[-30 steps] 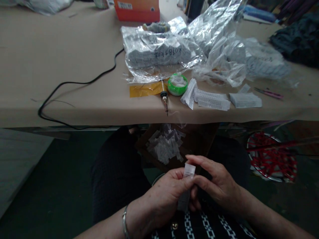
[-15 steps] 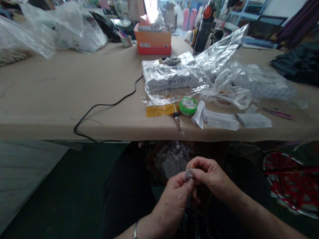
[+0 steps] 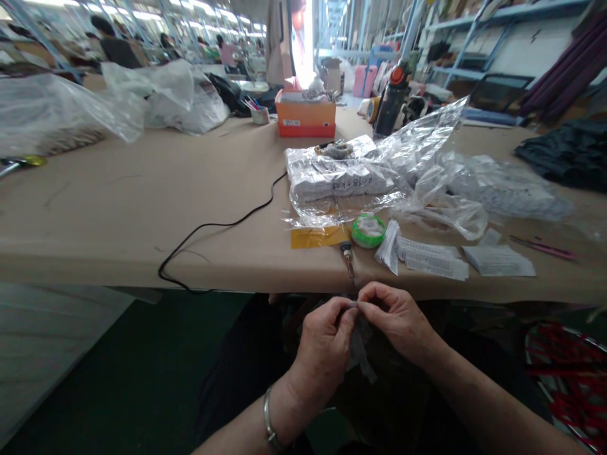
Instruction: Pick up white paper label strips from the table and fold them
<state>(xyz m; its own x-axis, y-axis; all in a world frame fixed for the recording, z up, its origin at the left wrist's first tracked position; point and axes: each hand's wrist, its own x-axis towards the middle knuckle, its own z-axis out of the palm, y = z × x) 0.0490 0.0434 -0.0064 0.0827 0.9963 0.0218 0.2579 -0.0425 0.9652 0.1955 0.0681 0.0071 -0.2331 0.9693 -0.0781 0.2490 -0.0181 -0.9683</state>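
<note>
My left hand [image 3: 327, 338] and my right hand [image 3: 396, 319] meet just below the table's front edge. Thumb and fingers of both are pinched on a small whitish label strip [image 3: 353, 304], mostly hidden by the fingertips. Below them, pale strips [image 3: 361, 354] show between the hands, blurred. Just above the hands, what looks like a soldering iron [image 3: 348, 256] lies with its metal end pointing at the table edge. Beside it stands a green round tub [image 3: 368, 231] with white stuff inside. Printed white labels [image 3: 434, 256] lie in stacks to the right.
A clear plastic bag of white bundles [image 3: 341, 183] lies behind the tub. A black cord [image 3: 213, 224] loops over the brown table [image 3: 118, 227]. Pink-handled scissors [image 3: 545, 248] lie at the right. Behind are an orange box [image 3: 306, 120] and a dark bottle [image 3: 391, 101].
My view has tilted up. Both hands have risen to the table edge, still pinching the small strip, which has turned and shows less. The scrap pile below is now largely hidden.
</note>
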